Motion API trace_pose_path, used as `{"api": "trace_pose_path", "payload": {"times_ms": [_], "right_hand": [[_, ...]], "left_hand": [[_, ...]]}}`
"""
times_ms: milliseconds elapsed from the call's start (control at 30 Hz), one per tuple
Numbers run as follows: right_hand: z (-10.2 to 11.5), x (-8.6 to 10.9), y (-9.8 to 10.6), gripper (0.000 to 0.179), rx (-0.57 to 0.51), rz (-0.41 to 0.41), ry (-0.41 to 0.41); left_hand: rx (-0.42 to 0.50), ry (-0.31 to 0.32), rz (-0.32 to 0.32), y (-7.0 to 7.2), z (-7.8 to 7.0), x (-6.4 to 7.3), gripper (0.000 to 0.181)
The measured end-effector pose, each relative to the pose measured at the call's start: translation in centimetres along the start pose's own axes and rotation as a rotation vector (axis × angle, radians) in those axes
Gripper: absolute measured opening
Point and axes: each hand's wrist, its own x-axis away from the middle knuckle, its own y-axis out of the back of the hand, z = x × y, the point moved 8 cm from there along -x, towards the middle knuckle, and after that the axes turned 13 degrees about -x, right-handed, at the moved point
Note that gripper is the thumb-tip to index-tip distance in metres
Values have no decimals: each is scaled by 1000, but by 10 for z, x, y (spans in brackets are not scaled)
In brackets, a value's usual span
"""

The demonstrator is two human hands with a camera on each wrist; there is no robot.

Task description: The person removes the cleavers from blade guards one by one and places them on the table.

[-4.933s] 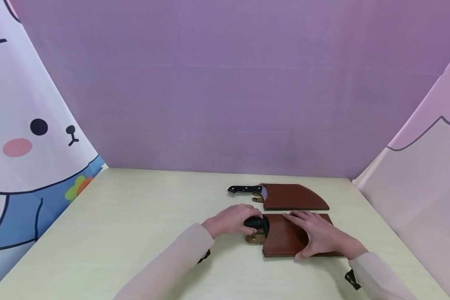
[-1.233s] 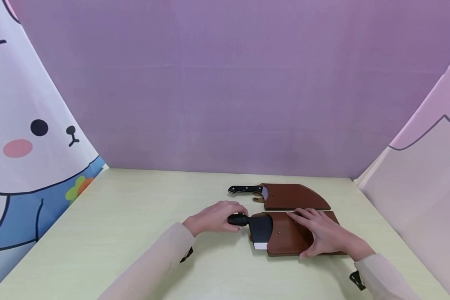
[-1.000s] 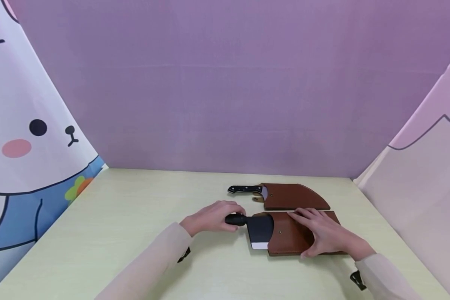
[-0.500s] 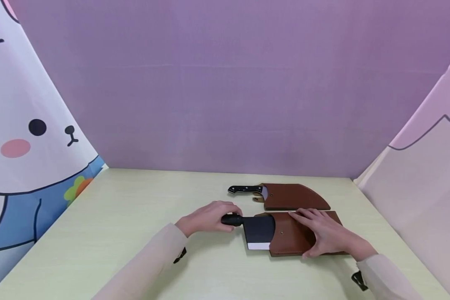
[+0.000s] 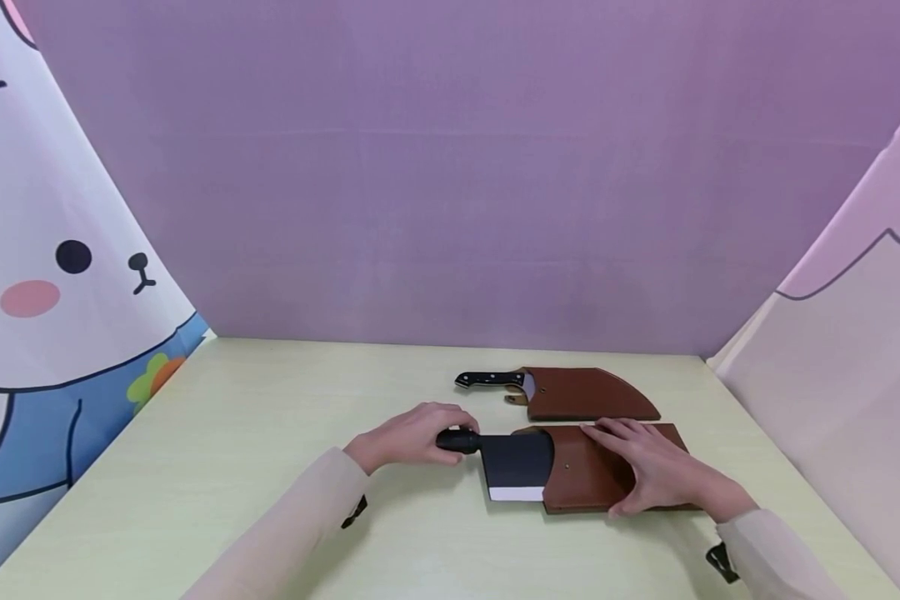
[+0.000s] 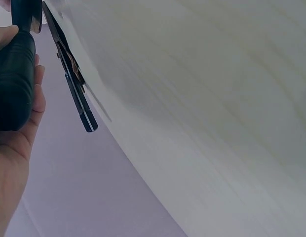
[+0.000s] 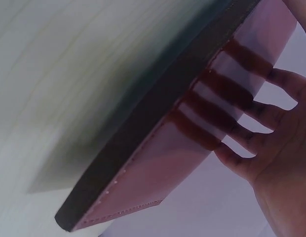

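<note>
My left hand [image 5: 420,435] grips the black handle [image 6: 14,81] of a cleaver [image 5: 517,460], whose wide dark blade has a bright edge along the near side. The blade stands partly out of a brown leather sheath [image 5: 588,479]; its right-hand part is hidden inside. My right hand [image 5: 652,462] spans that sheath, fingertips at the far edge and thumb at the near edge. In the right wrist view, the fingers of this hand [image 7: 284,143] reach the sheath's far edge and reflect in its glossy face [image 7: 163,173].
Behind the cleaver lies a second knife with a riveted black handle [image 5: 491,379], its blade in a curved brown sheath [image 5: 588,393]. A purple cloth [image 5: 450,183] rises at the back of the pale table [image 5: 307,383]. Printed cloths [image 5: 82,333] flank it.
The cleaver has slid leftward with my left hand, and much more of its blade shows than at first. The sheath shifted slightly right under my right hand. The second knife stayed put.
</note>
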Motion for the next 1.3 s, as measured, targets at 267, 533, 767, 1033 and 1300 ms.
{"api": "trace_pose_path", "payload": {"times_ms": [267, 533, 767, 1033, 1300], "right_hand": [[-2, 3, 1, 104, -21, 0, -15], [-5, 5, 2, 105, -18, -8, -12], [-6, 7, 4, 104, -29, -20, -8], [-10, 10, 3, 104, -32, -9, -22], [-11, 11, 4, 105, -21, -17, -25]], "left_hand": [[10, 0, 4, 1, 2, 3, 32], [27, 16, 13, -2, 6, 5, 32], [34, 15, 18, -1, 8, 9, 32], [41, 28, 37, 0, 10, 12, 32], [55, 35, 44, 2, 12, 17, 32]]}}
